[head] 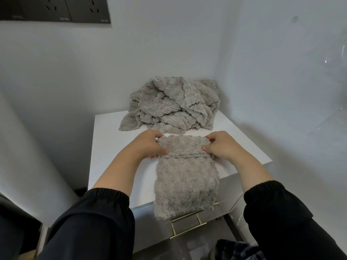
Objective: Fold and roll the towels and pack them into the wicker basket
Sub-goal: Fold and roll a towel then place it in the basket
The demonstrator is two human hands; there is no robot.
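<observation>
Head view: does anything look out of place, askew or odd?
Only mildly: the towel, gripped at its far end by the left hand and right hand, overhangs the front edge of the cabinet top, its near end drooping over the drawer handle. The towel pile behind is crumpled.

The top edge crops the wall sockets (56, 9); the towel (185, 177) hides part of the drawer handle (185, 216).

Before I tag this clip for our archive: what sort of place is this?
Likely a home, perhaps a bedroom corner: a white cabinet with a brass drawer handle, wall sockets above, and a pile of grey towels on it.
</observation>
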